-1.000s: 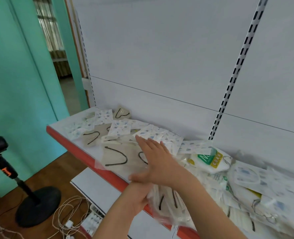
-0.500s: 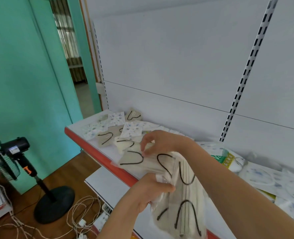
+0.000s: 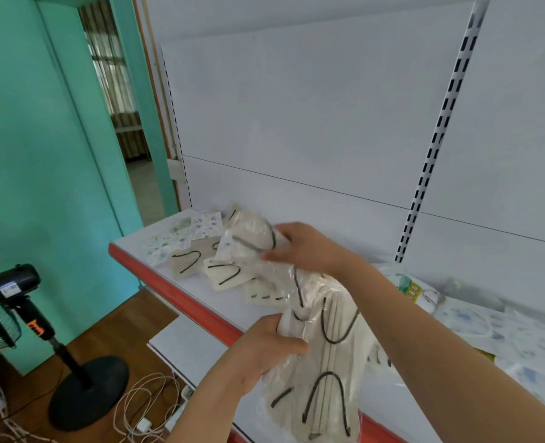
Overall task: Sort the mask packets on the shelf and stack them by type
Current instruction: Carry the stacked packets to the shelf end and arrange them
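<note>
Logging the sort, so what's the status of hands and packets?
Left hand grips beige packet stack. Right hand lifts another beige packet. Nothing in the way.

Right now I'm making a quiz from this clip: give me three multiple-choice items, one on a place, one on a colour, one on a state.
1. Where does the fan stand?
A. on the floor, left of the shelf
B. on the shelf
C. behind the right arm

2. What colour is the shelf edge?
A. blue
B. red
C. green

3. What is the left hand doing?
A. hanging idle
B. pressing flat on the shelf
C. gripping the bundle of beige mask packets

Key: A, its base sits on the wood floor; B, the front strip is red; C, its fingers curl round the plastic.
</note>
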Demonstrator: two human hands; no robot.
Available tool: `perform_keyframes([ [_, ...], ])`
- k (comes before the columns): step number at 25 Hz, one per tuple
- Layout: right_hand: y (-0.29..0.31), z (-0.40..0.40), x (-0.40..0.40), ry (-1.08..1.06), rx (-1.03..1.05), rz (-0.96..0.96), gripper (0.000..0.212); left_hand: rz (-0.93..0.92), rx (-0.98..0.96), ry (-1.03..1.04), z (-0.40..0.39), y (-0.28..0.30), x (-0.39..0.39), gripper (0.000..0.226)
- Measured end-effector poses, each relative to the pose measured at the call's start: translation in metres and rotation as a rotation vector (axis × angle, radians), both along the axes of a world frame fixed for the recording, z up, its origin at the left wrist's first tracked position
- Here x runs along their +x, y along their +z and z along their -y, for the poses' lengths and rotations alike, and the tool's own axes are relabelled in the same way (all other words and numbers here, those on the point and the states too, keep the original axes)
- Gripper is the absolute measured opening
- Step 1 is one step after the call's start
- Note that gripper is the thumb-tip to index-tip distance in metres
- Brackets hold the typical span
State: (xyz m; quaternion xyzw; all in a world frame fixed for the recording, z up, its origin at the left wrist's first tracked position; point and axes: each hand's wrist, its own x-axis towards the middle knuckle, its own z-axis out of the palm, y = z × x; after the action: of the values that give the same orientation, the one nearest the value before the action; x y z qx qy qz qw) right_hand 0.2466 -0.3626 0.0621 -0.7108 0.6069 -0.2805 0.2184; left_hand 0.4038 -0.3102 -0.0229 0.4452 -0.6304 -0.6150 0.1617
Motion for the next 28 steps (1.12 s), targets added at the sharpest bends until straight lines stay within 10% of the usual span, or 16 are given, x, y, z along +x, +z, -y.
perform_keyframes([
  [11,0.04,-0.069,-0.11,-0.627,-0.47,1.131,0.02,-0.362,0.223,0.277,0.01,0.009,-0.001,0.029],
  [16,0.033,-0.096,-0.116,-0.724,-0.729,0.755,0.014,-0.544,0.266,0.601,0.017,-0.002,-0.019,0.023],
  [22,-0.034,-0.112,-0.094,-0.26,-0.434,-0.259,0.029,-0.674,0.279,0.801,0.025,-0.016,-0.02,0.028],
  [28,-0.035,-0.111,-0.081,-0.474,-0.366,-0.069,0.035,-0.728,-0.072,0.982,0.027,0.0,0.001,0.034],
])
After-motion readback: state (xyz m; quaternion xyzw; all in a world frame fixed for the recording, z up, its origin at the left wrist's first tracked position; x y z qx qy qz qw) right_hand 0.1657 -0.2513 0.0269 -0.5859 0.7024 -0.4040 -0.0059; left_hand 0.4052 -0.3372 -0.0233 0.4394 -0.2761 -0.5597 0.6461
